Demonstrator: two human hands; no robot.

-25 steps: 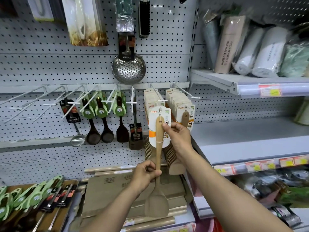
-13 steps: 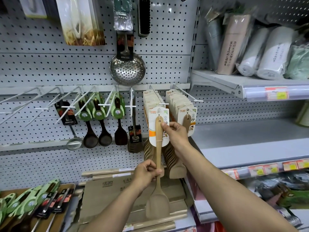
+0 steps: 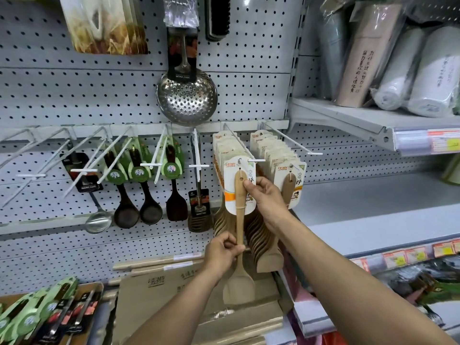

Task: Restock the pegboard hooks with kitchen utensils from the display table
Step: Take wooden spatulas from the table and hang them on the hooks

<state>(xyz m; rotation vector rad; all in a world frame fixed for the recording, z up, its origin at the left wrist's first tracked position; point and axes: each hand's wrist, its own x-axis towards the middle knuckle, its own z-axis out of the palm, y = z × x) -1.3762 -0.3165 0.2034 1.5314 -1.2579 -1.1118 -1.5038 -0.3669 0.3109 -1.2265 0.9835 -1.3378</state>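
While the left hand (image 3: 221,252) grips the wooden spatula (image 3: 240,235) low on its handle at the frame's centre, the right hand (image 3: 265,197) pinches its card (image 3: 232,168), whose hole sits on a pegboard hook (image 3: 256,160).

Even, bright overhead store light; shadows soft and short under the pegboard hooks (image 3: 154,165). Mild glare on the steel skimmer (image 3: 187,98) and plastic-wrapped rolls (image 3: 433,78). Wide-angle bending at edges; shelf (image 3: 348,115) lines curve. Lower corners soft, slightly smeared. Centre sharp.
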